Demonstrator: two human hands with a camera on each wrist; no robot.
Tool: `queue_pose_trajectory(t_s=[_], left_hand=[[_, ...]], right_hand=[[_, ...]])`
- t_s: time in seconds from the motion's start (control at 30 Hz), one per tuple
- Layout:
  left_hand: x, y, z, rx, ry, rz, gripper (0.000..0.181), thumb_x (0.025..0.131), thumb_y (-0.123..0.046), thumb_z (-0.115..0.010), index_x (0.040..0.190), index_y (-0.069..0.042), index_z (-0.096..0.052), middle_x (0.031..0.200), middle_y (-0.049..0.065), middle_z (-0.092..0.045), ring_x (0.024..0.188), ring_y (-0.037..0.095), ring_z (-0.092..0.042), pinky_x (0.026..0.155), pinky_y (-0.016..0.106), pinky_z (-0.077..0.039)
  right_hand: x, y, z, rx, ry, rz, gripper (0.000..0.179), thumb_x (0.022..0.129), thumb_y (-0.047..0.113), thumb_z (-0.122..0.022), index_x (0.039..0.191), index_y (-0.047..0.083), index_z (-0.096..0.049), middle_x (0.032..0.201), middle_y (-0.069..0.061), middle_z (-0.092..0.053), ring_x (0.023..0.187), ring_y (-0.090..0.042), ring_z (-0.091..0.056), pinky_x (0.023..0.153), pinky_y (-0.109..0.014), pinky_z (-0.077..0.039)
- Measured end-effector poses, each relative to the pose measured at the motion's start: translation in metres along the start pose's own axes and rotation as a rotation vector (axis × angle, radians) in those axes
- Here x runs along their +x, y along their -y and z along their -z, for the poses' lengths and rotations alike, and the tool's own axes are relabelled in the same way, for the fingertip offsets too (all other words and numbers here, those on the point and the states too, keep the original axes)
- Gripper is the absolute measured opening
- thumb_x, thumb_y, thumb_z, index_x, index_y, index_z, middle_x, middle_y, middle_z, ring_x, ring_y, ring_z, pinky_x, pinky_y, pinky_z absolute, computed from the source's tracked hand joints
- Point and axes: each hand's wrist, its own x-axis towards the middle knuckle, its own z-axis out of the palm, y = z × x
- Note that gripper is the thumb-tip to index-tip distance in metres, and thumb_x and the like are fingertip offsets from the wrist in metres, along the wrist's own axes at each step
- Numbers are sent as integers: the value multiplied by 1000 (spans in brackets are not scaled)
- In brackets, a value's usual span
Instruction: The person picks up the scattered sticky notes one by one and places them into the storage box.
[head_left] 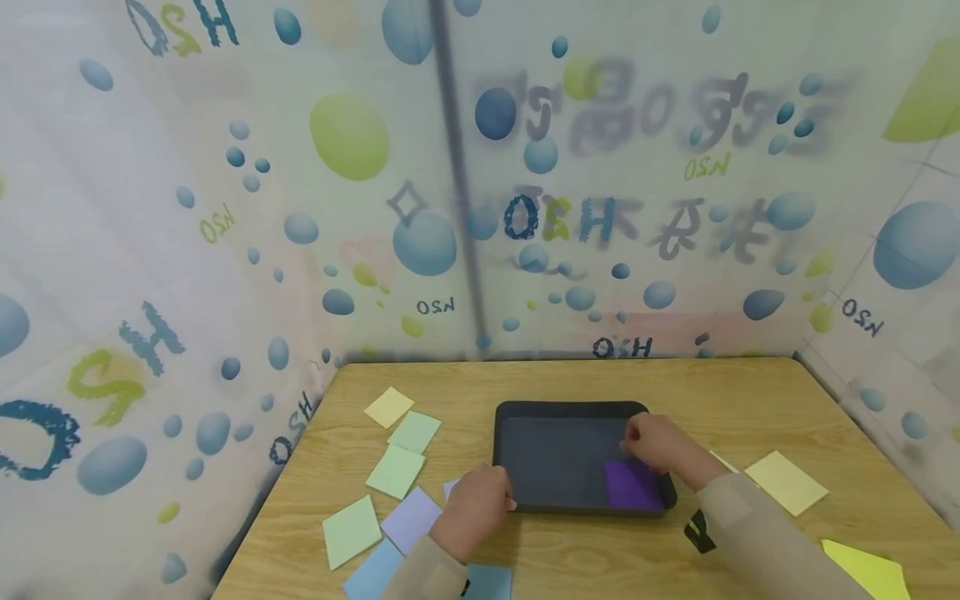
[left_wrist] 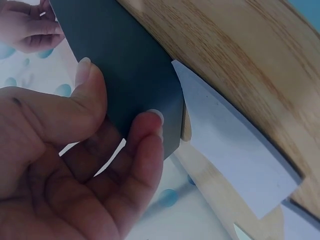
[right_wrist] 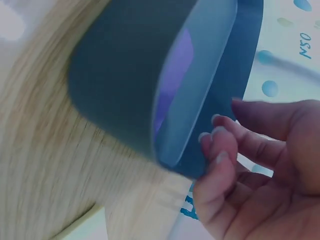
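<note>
From the head view, one dark tray (head_left: 558, 454) sits mid-tabletop (head_left: 750, 400), and one purple square (head_left: 632, 485) lies in its near right corner. My left hand (head_left: 474, 508) is at the tray's near left edge; my right hand (head_left: 656, 443) hovers over the tray, just above the purple sheet. Counting loose notes to the left: one pale yellow (head_left: 388, 407), three green (head_left: 395, 471), two lilac (head_left: 412, 518), two blue (head_left: 375, 573) near my sleeve. To the right: two yellow squares (head_left: 786, 482) and one brighter yellow sheet (head_left: 866, 571) at the near edge.

Left wrist view now: my thumb and one finger (left_wrist: 147, 130) pinch the tray's rim, fingers curled round it. One pale sheet (left_wrist: 235, 155) pokes out beside the tray.

Right wrist view: my fingers (right_wrist: 216, 150) are loosely bent, tips touching the tray's wall, gripping nothing that I can see. Purple shows inside the tray.
</note>
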Motion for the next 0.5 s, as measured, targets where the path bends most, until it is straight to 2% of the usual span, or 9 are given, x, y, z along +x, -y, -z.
queue_pose_trajectory(t_s=[0.17,0.5], left_hand=[[0,0,0,-5,2,2,8,84,-16,-82,78,-13,-79,76,-2,-75,68,10,-67,58,24,-53],[0,-1,0,7,-23,-7,8,82,-16,-84,76,-12,-79,74,-2,-74,68,10,-67,57,24,-53]], right_hand=[[-7,-6,1,-41,-67,70,10,98,11,-63,94,2,-64,83,-5,-63,70,-17,-54,60,-33,-46],[-15,-19,4,-5,-117,125,6,96,9,-64,96,3,-66,87,-5,-65,76,-17,-56,65,-33,-48]])
